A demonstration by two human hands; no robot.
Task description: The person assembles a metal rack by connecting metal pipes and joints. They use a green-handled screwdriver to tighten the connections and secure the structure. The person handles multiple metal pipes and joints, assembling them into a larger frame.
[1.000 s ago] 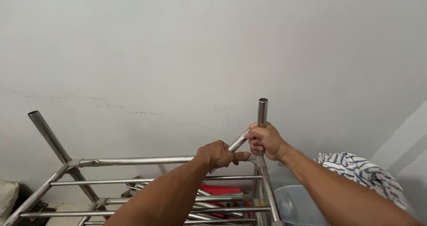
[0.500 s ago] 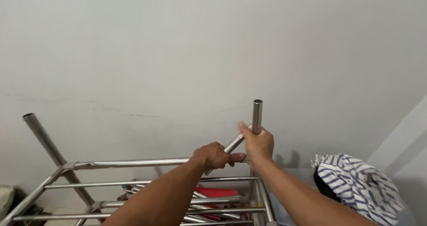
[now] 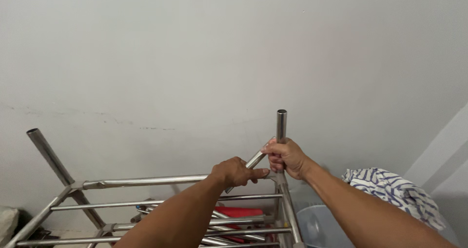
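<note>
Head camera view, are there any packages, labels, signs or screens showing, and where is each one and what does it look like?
None in view: no package, label, sign or screen.
The left hand and right hand grip a bare steel tube frame before a plain grey wall; a striped cloth lies at right.

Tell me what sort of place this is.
Probably a plain utility or laundry corner of a home, though that is a guess. A bare whitish wall fills the view, a metal tube rack stands against it under both hands, and a striped cloth is heaped over a pale plastic bucket.
</note>
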